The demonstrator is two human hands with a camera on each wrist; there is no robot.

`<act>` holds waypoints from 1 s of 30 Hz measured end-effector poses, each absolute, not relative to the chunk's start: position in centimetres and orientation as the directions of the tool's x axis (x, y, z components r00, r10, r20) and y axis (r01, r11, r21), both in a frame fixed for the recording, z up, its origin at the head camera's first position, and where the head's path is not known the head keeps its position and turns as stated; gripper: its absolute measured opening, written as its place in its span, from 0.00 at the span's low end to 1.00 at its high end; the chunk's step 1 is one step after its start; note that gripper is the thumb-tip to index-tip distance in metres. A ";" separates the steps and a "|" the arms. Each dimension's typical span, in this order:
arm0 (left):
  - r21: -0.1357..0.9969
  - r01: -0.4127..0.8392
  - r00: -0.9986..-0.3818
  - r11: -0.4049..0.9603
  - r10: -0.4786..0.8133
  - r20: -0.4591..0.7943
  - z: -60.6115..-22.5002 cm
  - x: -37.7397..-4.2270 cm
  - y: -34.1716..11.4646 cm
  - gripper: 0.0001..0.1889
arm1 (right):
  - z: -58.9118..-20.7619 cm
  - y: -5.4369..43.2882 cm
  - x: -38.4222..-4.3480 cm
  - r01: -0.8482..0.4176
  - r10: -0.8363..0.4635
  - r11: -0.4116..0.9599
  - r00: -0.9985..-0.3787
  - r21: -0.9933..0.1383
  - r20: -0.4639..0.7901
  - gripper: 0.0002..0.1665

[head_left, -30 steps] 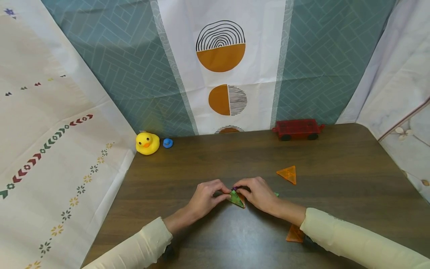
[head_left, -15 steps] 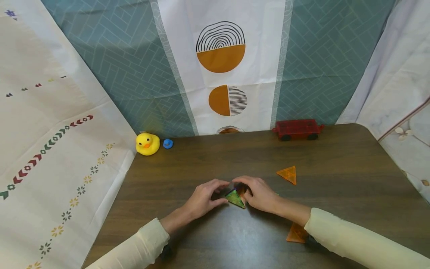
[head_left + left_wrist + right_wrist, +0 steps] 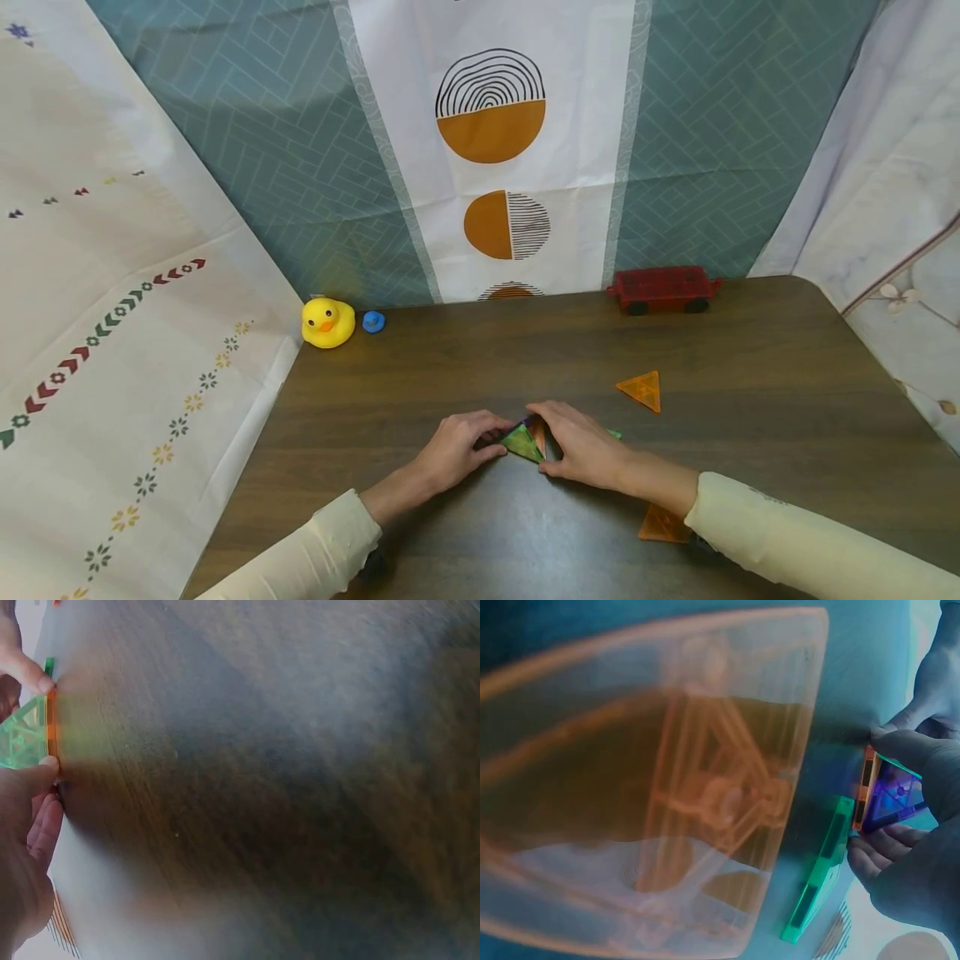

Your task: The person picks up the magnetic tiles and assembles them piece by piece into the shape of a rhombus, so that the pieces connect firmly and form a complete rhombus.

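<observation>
A small pyramid of translucent magnetic tiles [image 3: 522, 443] stands mid-table between both hands, its green face toward me. The right wrist view shows its purple tile [image 3: 897, 789]; an orange tile [image 3: 52, 724] lies along its bottom in the left wrist view. My left hand [image 3: 453, 450] holds the left corner, thumb at the base and fingers curled behind. From the other side my right hand [image 3: 581, 446] grips it, with thumb at the near corner and fingers round the back. A flat green tile [image 3: 821, 870] lies beside the right hand, mostly hidden in the head view.
One orange triangle tile [image 3: 642, 390] lies to the right behind the hands, another orange tile [image 3: 660, 525] beneath the right forearm. Along the back edge stand a yellow rubber duck [image 3: 327, 323], a small blue duck [image 3: 373, 322] and a red wheeled toy wagon [image 3: 664, 290].
Both hands pinched the pyramid near its top, then loosened. The right thumb has come down to the near base corner, and the left hand has shifted slightly lower.
</observation>
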State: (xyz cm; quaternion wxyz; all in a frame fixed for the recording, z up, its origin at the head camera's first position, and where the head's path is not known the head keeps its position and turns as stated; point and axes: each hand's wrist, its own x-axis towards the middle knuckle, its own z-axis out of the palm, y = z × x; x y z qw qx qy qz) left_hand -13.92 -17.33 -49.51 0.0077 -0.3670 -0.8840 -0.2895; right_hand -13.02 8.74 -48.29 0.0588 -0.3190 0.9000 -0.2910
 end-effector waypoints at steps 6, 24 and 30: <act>0.508 0.643 -0.741 0.573 0.633 0.225 -49.6 -14.0 -17.3 0.16 | -48.4 8.9 -13.3 -0.546 -0.610 0.622 -0.787 -0.560 0.090 0.48; 0.483 0.658 -0.697 0.579 0.711 0.097 -48.1 -14.9 -18.0 0.25 | -46.0 14.1 -14.4 -0.560 -0.604 0.591 -0.784 -0.580 0.141 0.60; 0.482 0.589 -0.718 0.649 0.694 -0.057 -44.4 -16.0 -18.8 0.38 | -45.6 17.9 -14.9 -0.476 -0.525 0.625 -0.843 -0.619 0.117 0.58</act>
